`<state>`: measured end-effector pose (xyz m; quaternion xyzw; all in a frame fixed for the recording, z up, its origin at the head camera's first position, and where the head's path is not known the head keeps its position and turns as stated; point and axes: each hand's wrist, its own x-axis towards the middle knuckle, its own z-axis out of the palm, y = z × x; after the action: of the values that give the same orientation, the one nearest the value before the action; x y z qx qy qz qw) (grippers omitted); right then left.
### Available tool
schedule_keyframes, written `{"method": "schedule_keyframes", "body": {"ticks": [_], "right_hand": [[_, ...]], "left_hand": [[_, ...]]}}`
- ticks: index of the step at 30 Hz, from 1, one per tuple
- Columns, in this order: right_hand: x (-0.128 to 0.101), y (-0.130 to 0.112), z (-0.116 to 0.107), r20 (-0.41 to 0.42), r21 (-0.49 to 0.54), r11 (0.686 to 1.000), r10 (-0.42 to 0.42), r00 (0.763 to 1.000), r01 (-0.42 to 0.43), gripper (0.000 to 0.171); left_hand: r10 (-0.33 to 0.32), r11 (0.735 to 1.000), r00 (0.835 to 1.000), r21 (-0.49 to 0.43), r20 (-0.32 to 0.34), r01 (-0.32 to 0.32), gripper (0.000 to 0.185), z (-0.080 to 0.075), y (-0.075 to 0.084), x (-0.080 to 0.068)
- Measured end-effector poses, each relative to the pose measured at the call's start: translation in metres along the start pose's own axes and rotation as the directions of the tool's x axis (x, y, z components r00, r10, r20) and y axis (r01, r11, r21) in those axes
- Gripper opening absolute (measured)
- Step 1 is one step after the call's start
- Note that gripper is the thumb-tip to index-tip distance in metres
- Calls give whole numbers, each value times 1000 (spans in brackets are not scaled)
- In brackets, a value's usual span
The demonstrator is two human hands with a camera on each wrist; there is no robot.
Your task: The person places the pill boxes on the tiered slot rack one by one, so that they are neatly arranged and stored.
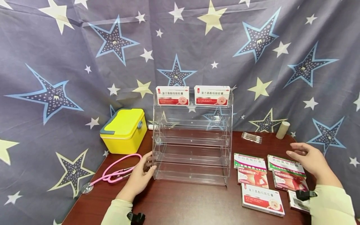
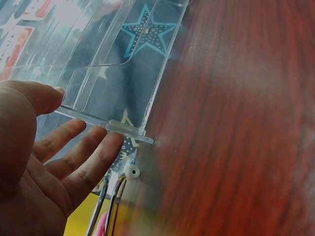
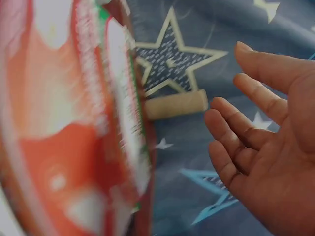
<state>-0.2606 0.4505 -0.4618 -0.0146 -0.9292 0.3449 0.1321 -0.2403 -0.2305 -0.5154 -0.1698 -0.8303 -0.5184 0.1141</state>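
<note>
A clear tiered display rack point(image 1: 191, 161) stands on the table, with two white-and-red medicine boxes point(image 1: 172, 96) upright in its top tier. My left hand point(image 1: 138, 178) is at the rack's lower left side. In the left wrist view its relaxed fingers and thumb lie along the clear side panel point(image 2: 103, 120), seeming to touch it. My right hand point(image 1: 313, 161) hovers over the right table edge, fingers apart and holding nothing. Nearest to it are a green-and-white medicine box point(image 1: 287, 165) and a red medicine box point(image 1: 291, 180); the right wrist view blurs them.
Another green-and-white box point(image 1: 249, 161), red box point(image 1: 252, 177) and white-and-red box point(image 1: 262, 200) lie right of the rack. A small box point(image 1: 297, 201) is partly hidden by the right wrist. Behind are a blister strip point(image 1: 251, 137) and bandage roll point(image 1: 282, 130). A yellow case point(image 1: 122, 131) and pink stethoscope point(image 1: 108, 170) are left.
</note>
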Motion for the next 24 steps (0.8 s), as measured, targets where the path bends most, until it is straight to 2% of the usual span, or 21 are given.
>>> {"method": "schedule_keyframes", "body": {"ticks": [6,15,24], "right_hand": [[-4,23,8,71,-49,999,27,997,-24,62],[-9,40,-3,187,-81,996,39,982,-25,66],[-9,43,-3,215,-90,996,41,976,-22,65]], "left_hand": [[-11,1000,1000,11,3,11,61,-1,0,0],[13,1000,1000,-5,7,-13,60,-1,-1,2],[-2,1000,1000,5,6,2,60,-1,-1,0]]}}
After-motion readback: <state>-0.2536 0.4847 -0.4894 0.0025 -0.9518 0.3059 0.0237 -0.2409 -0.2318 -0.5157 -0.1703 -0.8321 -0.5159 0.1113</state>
